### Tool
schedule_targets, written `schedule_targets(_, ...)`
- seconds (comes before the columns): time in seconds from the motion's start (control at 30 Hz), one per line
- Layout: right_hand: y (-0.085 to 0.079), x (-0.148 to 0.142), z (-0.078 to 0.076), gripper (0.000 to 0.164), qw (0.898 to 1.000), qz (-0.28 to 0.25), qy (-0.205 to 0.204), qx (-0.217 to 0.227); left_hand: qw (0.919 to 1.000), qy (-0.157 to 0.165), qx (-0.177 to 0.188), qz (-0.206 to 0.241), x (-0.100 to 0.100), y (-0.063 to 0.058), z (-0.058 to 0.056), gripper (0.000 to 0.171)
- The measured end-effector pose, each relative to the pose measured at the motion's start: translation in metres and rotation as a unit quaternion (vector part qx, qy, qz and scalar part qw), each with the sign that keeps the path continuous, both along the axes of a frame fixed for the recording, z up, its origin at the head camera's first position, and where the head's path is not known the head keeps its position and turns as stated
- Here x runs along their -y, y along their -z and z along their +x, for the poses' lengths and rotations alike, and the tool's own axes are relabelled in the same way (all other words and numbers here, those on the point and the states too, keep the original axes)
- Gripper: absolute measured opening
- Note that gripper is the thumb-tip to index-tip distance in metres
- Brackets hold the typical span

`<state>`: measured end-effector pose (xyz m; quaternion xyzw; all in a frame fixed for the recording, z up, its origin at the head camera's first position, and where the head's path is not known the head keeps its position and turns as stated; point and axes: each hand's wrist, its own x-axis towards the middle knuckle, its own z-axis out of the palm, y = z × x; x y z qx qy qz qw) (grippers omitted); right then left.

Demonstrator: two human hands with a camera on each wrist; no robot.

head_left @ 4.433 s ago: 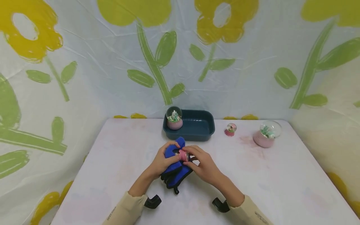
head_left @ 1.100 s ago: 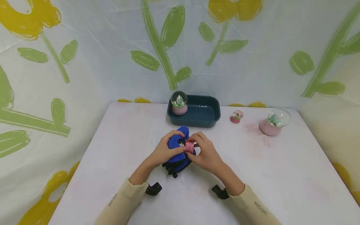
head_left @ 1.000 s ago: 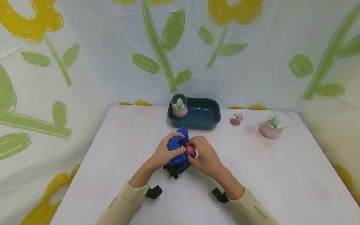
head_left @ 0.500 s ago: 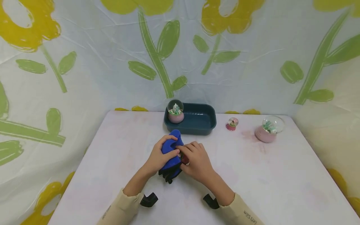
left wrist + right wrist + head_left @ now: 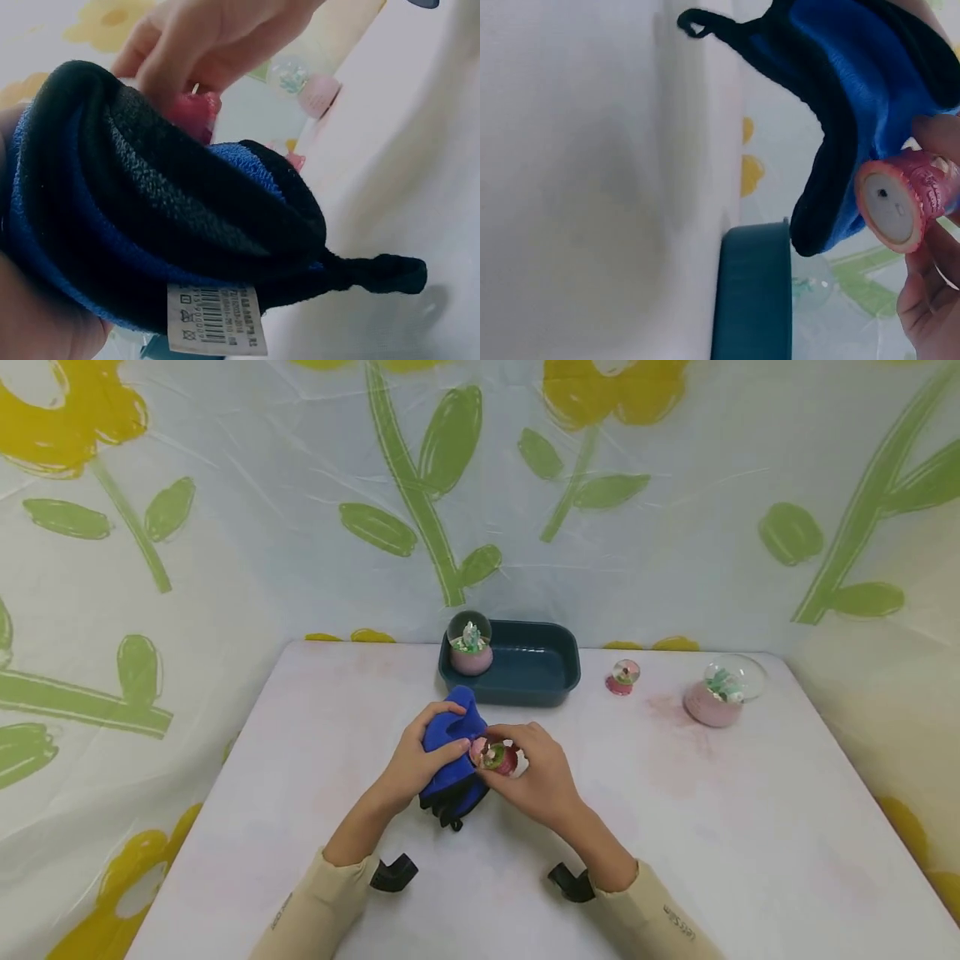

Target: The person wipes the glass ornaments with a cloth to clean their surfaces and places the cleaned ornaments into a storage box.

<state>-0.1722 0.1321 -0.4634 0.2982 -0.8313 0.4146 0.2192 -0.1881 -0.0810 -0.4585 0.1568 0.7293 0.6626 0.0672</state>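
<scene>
My left hand (image 5: 411, 768) grips a folded blue cloth (image 5: 450, 772) with black edging. In the left wrist view, the folds of the cloth (image 5: 180, 195) show a white printed label (image 5: 214, 319) and a black hanging loop (image 5: 397, 274). My right hand (image 5: 546, 781) pinches a small snow globe (image 5: 501, 758) with a pink base, held against the cloth's right side. The globe's glass faces left and up, showing green and pink inside. In the right wrist view, the round white underside of the snow globe (image 5: 889, 206) faces the camera.
Behind the hands stands a dark teal tray (image 5: 536, 693) with a pink-based snow globe (image 5: 471, 647) at its left end. To its right are a small snow globe (image 5: 622, 678) and a larger, tilted snow globe (image 5: 716, 697). A flower-printed backdrop (image 5: 300, 527) hangs behind.
The small snow globe has been turned in the fingers, so its glass and insides now show where the pink base showed earlier. The cloth is bunched more compactly than at first.
</scene>
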Motion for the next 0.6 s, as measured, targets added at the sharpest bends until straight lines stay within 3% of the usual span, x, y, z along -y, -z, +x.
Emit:
schedule_targets(0.2,-0.013,0.004,0.003,0.053,0.997,-0.072,-0.002,0.038,0.9999,0.006,0.014,0.006,0.003,-0.004,-0.002,0.041)
schedule_targets(0.47,-0.049,0.012,0.024,0.050,0.979,-0.157,-0.027,0.126,0.9963,0.019,0.064,0.055,0.005,-0.006,0.000,0.040)
schedule_targets(0.6,-0.045,0.006,0.022,0.049,0.968,-0.183,-0.050,0.165,0.9951,0.033,0.068,0.064,0.002,-0.005,-0.003,0.041)
